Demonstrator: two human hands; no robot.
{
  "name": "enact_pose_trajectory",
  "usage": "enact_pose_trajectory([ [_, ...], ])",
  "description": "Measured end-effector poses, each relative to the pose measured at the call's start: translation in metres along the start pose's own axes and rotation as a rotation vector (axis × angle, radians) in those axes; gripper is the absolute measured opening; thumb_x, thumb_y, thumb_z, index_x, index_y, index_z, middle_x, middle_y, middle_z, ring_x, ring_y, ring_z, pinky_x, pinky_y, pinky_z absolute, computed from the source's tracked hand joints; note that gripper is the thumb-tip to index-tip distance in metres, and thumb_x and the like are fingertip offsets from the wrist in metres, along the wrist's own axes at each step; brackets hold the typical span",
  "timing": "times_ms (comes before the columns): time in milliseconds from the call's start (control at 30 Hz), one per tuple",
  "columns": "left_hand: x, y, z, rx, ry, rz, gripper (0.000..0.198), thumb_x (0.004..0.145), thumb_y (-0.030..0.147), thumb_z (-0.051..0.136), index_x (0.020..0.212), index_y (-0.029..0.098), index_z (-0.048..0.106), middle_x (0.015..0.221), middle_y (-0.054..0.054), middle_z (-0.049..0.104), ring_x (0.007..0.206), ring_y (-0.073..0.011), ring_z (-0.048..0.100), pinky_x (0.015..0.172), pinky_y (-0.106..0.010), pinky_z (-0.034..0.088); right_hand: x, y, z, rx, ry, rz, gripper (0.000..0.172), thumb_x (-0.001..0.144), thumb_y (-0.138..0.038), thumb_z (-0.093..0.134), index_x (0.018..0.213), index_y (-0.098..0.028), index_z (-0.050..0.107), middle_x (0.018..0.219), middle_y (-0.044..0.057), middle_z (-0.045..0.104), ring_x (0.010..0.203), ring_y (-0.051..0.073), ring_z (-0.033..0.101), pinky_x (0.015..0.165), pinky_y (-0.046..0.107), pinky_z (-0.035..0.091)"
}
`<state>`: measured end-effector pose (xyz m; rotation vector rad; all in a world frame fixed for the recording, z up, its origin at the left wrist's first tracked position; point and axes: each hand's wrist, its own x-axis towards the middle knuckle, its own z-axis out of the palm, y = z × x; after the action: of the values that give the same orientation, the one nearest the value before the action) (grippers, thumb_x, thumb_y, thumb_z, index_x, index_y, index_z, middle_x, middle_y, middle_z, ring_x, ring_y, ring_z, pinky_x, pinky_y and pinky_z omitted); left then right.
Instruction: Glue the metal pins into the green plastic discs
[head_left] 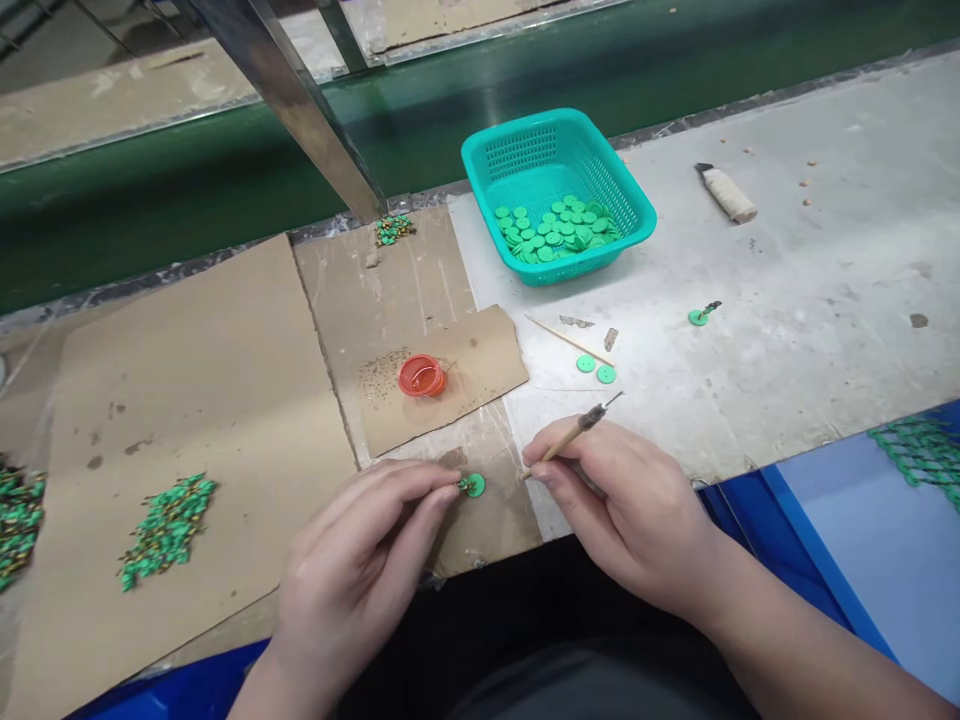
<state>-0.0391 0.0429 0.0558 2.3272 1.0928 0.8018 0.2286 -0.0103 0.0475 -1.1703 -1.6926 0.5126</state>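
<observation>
At lower centre the left hand [360, 545] pinches a green button [474, 485] firmly at its fingertips, presenting it to the right hand [622, 505], which grips a slim tool [571, 435] like a pencil, its wooden end just beside the button

Basket [559, 150] bright teal, grid of small holes. Loose buttons [555, 232] mint green. Cup [422, 376] orange-red. Cardboard [472, 370] tan, dark speckles nr cup. Belt [150, 190] dark green. Held button [475, 485] green, dark bits on top. Tool [571, 438] in R hand tan, dark tip.
</observation>
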Motion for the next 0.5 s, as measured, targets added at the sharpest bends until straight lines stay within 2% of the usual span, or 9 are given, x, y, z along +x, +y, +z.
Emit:
enact_pose_trajectory([
  [200,0.0035,0.0011,0.0018,0.024,-0.017,0.025,0.014,0.114,0.019,0.073,0.121,0.03,0.079,0.108,0.0,0.087,0.094,-0.0164,0.084,0.093,-0.028,0.068,-0.0005,0.0007,0.0012,-0.005,0.0,0.013,0.012,0.119,-0.012,0.061,0.12,-0.02,0.07,0.102,0.006,0.083,0.094,0.02,0.082,0.087,0.031,0.067],
  [333,0.003,0.0045,0.0033,0.039,-0.005,0.1,0.02,0.111,0.012,0.074,0.124,0.028,0.078,0.106,0.001,0.087,0.093,-0.0165,0.084,0.093,-0.03,0.068,-0.0009,0.0006,0.001,-0.006,-0.002,0.004,0.012,0.119,-0.012,0.062,0.12,-0.019,0.071,0.103,0.007,0.084,0.094,0.021,0.083,0.088,0.032,0.068],
  [500,-0.0015,0.0078,0.0044,0.067,0.01,0.171,0.03,0.107,0.007,0.079,0.128,0.028,0.079,0.111,-0.001,0.089,0.099,-0.0196,0.086,0.097,-0.034,0.069,-0.004,0.0009,-0.0011,-0.017,-0.007,-0.019,0.012,0.118,-0.012,0.065,0.124,-0.02,0.072,0.117,0.01,0.088,0.109,0.023,0.087,0.1,0.035,0.072],
])
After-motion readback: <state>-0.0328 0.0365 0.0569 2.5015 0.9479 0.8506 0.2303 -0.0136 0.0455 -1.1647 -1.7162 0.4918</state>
